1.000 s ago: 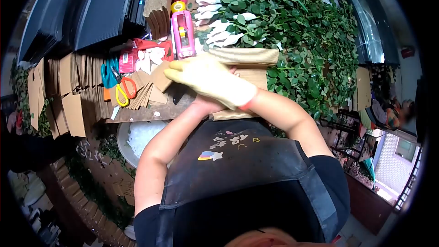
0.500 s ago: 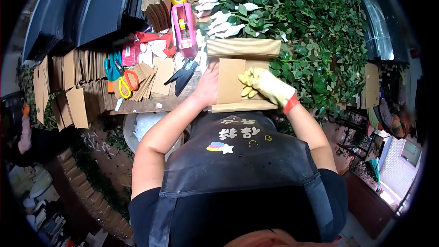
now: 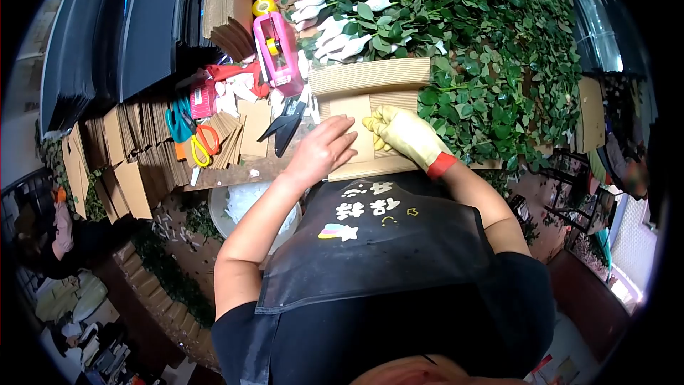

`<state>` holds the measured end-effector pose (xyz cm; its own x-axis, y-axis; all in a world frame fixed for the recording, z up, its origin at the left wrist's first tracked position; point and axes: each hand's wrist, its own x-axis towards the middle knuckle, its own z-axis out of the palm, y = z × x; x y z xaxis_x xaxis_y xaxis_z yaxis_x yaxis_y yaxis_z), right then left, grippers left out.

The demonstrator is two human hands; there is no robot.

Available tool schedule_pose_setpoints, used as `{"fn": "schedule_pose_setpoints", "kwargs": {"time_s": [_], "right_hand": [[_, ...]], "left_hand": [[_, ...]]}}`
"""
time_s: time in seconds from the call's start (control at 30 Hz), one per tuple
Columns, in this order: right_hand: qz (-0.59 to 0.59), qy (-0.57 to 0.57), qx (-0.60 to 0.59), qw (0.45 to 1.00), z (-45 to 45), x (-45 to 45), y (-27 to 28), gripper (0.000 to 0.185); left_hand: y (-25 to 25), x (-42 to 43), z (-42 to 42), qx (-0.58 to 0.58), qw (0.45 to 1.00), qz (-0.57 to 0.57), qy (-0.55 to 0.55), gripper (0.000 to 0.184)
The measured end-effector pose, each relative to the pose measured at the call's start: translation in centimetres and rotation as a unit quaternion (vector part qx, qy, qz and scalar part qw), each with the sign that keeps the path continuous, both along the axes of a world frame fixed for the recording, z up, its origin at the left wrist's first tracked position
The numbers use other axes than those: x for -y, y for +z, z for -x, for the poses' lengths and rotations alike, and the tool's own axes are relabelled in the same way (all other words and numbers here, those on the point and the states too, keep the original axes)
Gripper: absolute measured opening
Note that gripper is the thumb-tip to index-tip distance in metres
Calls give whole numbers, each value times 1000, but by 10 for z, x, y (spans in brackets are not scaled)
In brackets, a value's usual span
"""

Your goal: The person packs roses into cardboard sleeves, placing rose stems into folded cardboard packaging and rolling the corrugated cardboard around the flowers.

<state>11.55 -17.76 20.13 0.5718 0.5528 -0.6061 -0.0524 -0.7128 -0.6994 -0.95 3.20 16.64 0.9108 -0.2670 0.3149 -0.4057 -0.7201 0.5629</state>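
In front of my apron a corrugated cardboard sheet point(image 3: 370, 75) lies with its far and near edges folded up. A smaller flat cardboard piece point(image 3: 363, 144) rests inside it. My left hand point(image 3: 324, 150), bare, lies over the left part of that piece with its fingers stretched out. My right hand point(image 3: 407, 135) wears a yellow rubber glove with a red cuff. Its fingers are curled together at the piece's right edge, and the fingertips are partly hidden. Black-handled scissors point(image 3: 287, 128) lie just left of the sheet.
Pink tape dispensers point(image 3: 278, 53), teal scissors point(image 3: 178, 125) and orange-yellow scissors point(image 3: 203, 148) are to the left, near stacked cardboard pieces point(image 3: 142, 132). White-wrapped flower heads point(image 3: 342, 43) and leafy stems point(image 3: 491, 64) cover the back and right. Another person's arm point(image 3: 63, 224) shows far left.
My left hand has moved from the left edge of the small cardboard piece to on top of it. The gloved hand stays at the right edge. The whole view has shifted slightly.
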Motion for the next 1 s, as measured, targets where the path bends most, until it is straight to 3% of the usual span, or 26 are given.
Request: {"fn": "schedule_pose_setpoints", "kwargs": {"time_s": [0.1, 0.2, 0.33, 0.43, 0.47, 0.5, 0.53, 0.57, 0.6, 0.67, 0.7, 0.73, 0.8, 0.83, 0.93, 1.0], "right_hand": [[-20, -6, -44, 999, -3, 3, -11, 34], [-58, -3, -4, 998, 0, 12, -36, 35], [-4, 192, 168, 967, -15, 7, 14, 36], [-20, 195, 162, 967, -49, 9, 79, 37], [-119, 101, 240, 958, -59, 22, 48, 39], [-93, 49, 220, 970, -85, 16, 77, 35], [-159, -91, 146, 972, -106, 18, 76, 32], [-7, -98, 274, 957, -135, 19, 77, 30], [48, -90, 467, 878, -170, 27, 35, 27], [302, 37, 503, 809, -234, 34, -4, 33], [338, 105, 505, 787, -244, 34, 0, 37], [306, 61, 547, 777, -267, 43, -59, 45], [398, 159, 467, 774, -279, 35, -44, 53], [373, 114, 446, 805, -284, 32, -37, 55], [291, 107, 536, 785, -229, 17, 85, 37], [133, 129, 651, 736, -226, 19, 82, 22]], "left_hand": [[6, -5, -4, -43, 998, -36, -33, 54], [-4, -10, -6, -96, 993, -18, -59, 63], [-9, -9, -6, -104, 992, -24, -62, 65], [-7, -8, -7, -111, 991, -37, -59, 65], [-7, -7, -6, -113, 991, -39, -57, 66], [-10, -7, -6, -113, 991, -47, -57, 67], [-9, -7, -5, -116, 990, -51, -55, 68], [-8, -6, -5, -112, 991, -48, -52, 67], [-7, -6, -5, -107, 992, -45, -48, 66], [-4, -5, -6, -114, 991, -50, -48, 67], [-3, -5, -6, -118, 991, -44, -44, 66], [-2, -5, -6, -124, 991, -39, -40, 66], [-5, -4, -2, -124, 992, -16, -7, 66], [-4, -4, -2, -120, 992, -22, -8, 65], [-2, -3, -4, -121, 992, -31, -11, 62], [3, -2, -3, -132, 991, -36, -12, 62]]}}
